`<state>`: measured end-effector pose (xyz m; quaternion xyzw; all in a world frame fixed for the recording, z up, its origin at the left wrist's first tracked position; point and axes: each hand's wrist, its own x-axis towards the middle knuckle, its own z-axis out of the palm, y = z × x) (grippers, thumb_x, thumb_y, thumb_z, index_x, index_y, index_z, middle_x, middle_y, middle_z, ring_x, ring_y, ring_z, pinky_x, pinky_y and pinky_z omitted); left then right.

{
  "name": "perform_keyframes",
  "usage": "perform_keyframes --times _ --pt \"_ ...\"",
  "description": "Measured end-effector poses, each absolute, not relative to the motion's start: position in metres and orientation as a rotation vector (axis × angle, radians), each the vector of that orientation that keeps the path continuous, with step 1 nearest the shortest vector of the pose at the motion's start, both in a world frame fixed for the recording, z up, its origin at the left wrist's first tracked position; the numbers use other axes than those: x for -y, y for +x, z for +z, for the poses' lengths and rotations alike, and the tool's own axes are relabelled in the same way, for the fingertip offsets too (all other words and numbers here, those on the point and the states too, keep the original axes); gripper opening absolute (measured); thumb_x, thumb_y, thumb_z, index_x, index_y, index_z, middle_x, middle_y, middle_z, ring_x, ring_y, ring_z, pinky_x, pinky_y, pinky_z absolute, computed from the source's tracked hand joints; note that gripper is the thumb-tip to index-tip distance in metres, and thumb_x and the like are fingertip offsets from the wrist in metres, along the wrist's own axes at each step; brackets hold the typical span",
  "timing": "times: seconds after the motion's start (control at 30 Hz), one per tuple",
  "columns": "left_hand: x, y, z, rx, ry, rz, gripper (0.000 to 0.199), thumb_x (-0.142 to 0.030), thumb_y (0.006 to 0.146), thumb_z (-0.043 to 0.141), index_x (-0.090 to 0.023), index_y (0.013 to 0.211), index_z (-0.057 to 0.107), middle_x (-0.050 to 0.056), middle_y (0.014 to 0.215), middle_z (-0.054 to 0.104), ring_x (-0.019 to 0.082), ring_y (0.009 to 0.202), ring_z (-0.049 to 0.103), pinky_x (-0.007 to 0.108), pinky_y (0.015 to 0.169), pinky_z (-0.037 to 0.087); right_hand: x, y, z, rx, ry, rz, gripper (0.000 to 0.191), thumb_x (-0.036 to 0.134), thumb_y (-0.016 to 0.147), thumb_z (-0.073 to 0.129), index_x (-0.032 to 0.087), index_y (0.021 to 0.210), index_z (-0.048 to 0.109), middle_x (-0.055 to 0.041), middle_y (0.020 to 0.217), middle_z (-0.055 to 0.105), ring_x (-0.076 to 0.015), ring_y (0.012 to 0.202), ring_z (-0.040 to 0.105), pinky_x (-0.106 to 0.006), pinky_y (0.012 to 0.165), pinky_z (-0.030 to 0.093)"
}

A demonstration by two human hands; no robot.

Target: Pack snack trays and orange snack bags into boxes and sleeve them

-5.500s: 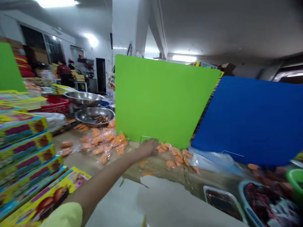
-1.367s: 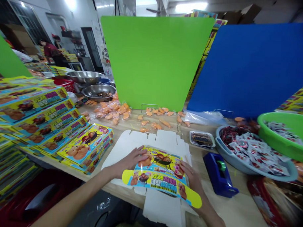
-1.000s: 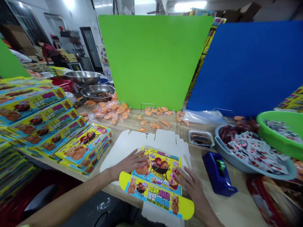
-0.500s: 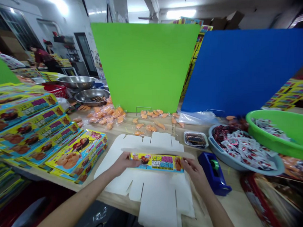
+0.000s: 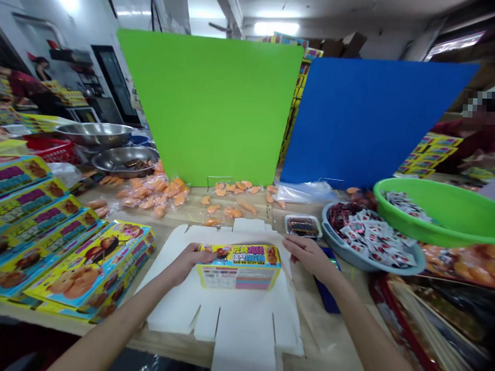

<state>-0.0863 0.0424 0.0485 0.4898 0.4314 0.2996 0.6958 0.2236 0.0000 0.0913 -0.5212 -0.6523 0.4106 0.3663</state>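
Note:
A yellow and blue printed box [image 5: 236,277] stands tilted on the unfolded white cardboard [image 5: 246,321], its narrow side up and a wide printed face toward me. My left hand [image 5: 192,262] is closed on the box's left end, thumb on the narrow side. Just past the right end of the box is my right hand [image 5: 306,253], with its fingers bent over the cardboard's edge; whether something small is between them is too unclear to tell. A thin wooden stick [image 5: 303,312] lies to the right of the cardboard.
Stacked printed boxes [image 5: 90,266] fill the left. Wrapped orange pieces [image 5: 150,193] lie behind the cardboard. A blue tape dispenser [image 5: 327,294], a blue-grey basin of packets [image 5: 331,221] and a green basin [image 5: 453,214] stand right. Green [image 5: 213,108] and blue panels [image 5: 363,119] rise behind.
The box has tipped so that its wide printed face now shows. My right hand has come off its right end. The whole view has swung to the right.

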Motion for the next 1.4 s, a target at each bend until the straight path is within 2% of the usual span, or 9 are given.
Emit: perform_keyframes --times 0.1,0.37,0.53,0.63,0.7,0.8,0.93,1.2,1.4 --pt "-0.042 -0.087 0.045 -0.987 1.085 0.695 0.026 -0.032 0.055 0.073 -0.012 0.071 0.070 0.004 0.068 0.070 0.018 0.061 0.062 0.025 0.060 0.046 0.000 0.218 0.097 1.649 -1.299 1.280 0.052 0.052 0.083 0.047 0.022 0.124 0.049 0.0019 0.062 0.051 -0.0103 0.053 0.043 -0.022 0.048 0.032" --pt "-0.041 -0.088 0.047 -0.981 1.102 0.705 0.029 -0.032 0.057 0.073 -0.011 0.075 0.069 0.006 0.071 0.070 0.020 0.064 0.063 0.028 0.063 0.046 0.011 0.215 0.079 1.608 -1.251 1.267 0.046 0.049 0.083 0.048 0.022 0.121 0.047 0.0018 0.070 0.052 -0.0097 0.055 0.045 -0.021 0.048 0.033" --pt "-0.032 -0.082 0.043 -0.958 1.131 0.756 0.039 -0.040 0.065 0.068 -0.009 0.088 0.064 0.009 0.079 0.068 0.021 0.070 0.062 0.031 0.067 0.047 0.027 0.208 0.049 1.801 -1.224 0.794 0.040 0.042 0.082 0.053 0.027 0.119 0.050 -0.0035 0.094 0.053 -0.0177 0.083 0.052 -0.030 0.070 0.046" --pt "-0.028 -0.088 0.042 -1.070 1.226 1.124 0.055 -0.043 0.067 0.067 -0.017 0.112 0.050 0.009 0.109 0.060 0.018 0.085 0.059 0.031 0.075 0.047 0.030 0.199 0.033 1.798 -1.235 0.417 0.038 0.039 0.077 0.060 0.026 0.112 0.053 -0.0074 0.115 0.045 -0.0225 0.101 0.048 -0.036 0.079 0.047" --pt "-0.028 -0.099 0.050 -1.160 1.445 1.281 0.053 -0.042 0.069 0.066 -0.022 0.114 0.047 0.008 0.119 0.052 0.016 0.091 0.055 0.028 0.076 0.046 0.028 0.194 0.027 1.795 -1.199 0.337 0.033 0.035 0.079 0.060 0.026 0.109 0.050 -0.0079 0.125 0.042 -0.0231 0.111 0.045 -0.040 0.088 0.043" --pt "-0.032 -0.116 0.081 -1.341 2.033 1.020 0.026 -0.043 0.077 0.057 -0.017 0.078 0.061 0.006 0.086 0.061 0.015 0.076 0.054 0.024 0.068 0.040 0.021 0.192 0.027 1.859 -1.126 0.306 0.030 0.032 0.081 0.059 0.025 0.108 0.047 -0.0070 0.120 0.050 -0.0223 0.109 0.050 -0.040 0.088 0.043" --pt "-0.035 -0.113 0.127 -1.606 2.465 0.440 0.042 -0.041 0.081 0.048 -0.016 0.047 0.056 0.003 0.050 0.054 0.013 0.051 0.047 0.025 0.055 0.027 0.017 0.194 0.031 1.874 -1.131 0.235 0.029 0.034 0.079 0.061 0.024 0.104 0.049 -0.0078 0.116 0.055 -0.0237 0.104 0.053 -0.040 0.085 0.045" --pt "-0.022 -0.091 0.115 -1.901 2.396 0.379 0.049 -0.039 0.086 0.034 -0.016 0.051 0.060 0.006 0.055 0.063 0.015 0.052 0.052 0.025 0.051 0.020 0.020 0.192 0.033 1.854 -1.155 0.315 0.031 0.039 0.079 0.060 0.024 0.104 0.051 -0.0086 0.117 0.055 -0.0253 0.108 0.050 -0.045 0.089 0.042" --pt "-0.004 -0.094 0.086 -1.889 2.499 0.529 0.043 -0.038 0.087 0.036 -0.016 0.058 0.058 0.009 0.061 0.061 0.017 0.060 0.055 0.025 0.053 0.028 0.022 0.194 0.029 1.817 -1.163 0.387 0.030 0.038 0.079 0.059 0.024 0.104 0.051 -0.0088 0.122 0.052 -0.0259 0.113 0.047 -0.047 0.093 0.039"
